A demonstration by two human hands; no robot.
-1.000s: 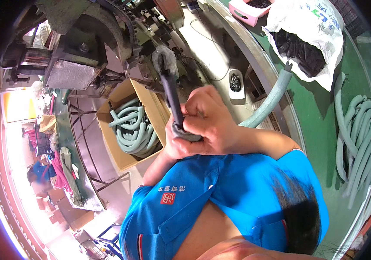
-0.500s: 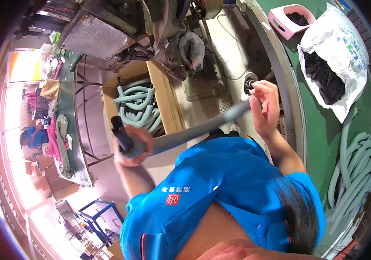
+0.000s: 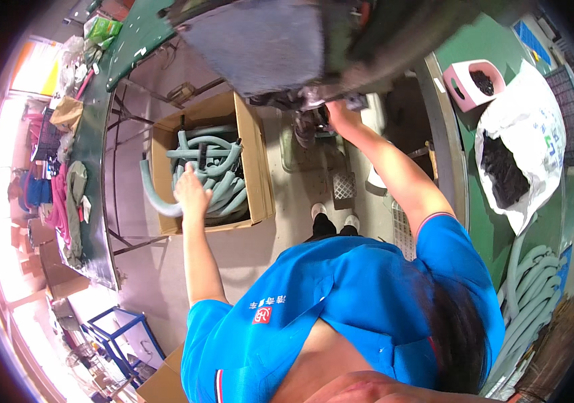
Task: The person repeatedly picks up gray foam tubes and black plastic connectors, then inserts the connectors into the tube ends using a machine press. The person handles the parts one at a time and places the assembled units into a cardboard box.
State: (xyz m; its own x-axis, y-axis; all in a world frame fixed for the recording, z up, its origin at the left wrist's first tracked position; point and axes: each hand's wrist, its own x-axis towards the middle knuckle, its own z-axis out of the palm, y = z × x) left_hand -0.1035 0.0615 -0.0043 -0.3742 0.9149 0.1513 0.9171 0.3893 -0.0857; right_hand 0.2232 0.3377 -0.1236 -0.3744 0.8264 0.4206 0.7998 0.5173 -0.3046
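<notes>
My left hand [image 3: 194, 193] is over the cardboard box [image 3: 260, 181], fingers stretched toward the tubes inside. A curved grey-green foam tube [image 3: 155, 195] with a black end hangs partly over the box's left edge and passes beneath this hand. Several similar tubes [image 3: 216, 142], some with black end pieces, lie heaped in the box. My right hand [image 3: 343, 115] reaches up to the underside of a dark machine [image 3: 314, 94]. Its fingers are mostly hidden there, so I cannot make out what they touch.
The machine's grey plate [image 3: 253, 50] overhangs the far middle. On the green table at right are a pink container [image 3: 465, 97] of small black parts, a white sack [image 3: 535, 134] of black pieces and more foam tubes [image 3: 532, 295]. A pedal [image 3: 343, 187] is on the floor.
My left hand has carried the foam tube from in front of me to the box. My right hand has left the tube area and moved up to the machine. The view has shifted.
</notes>
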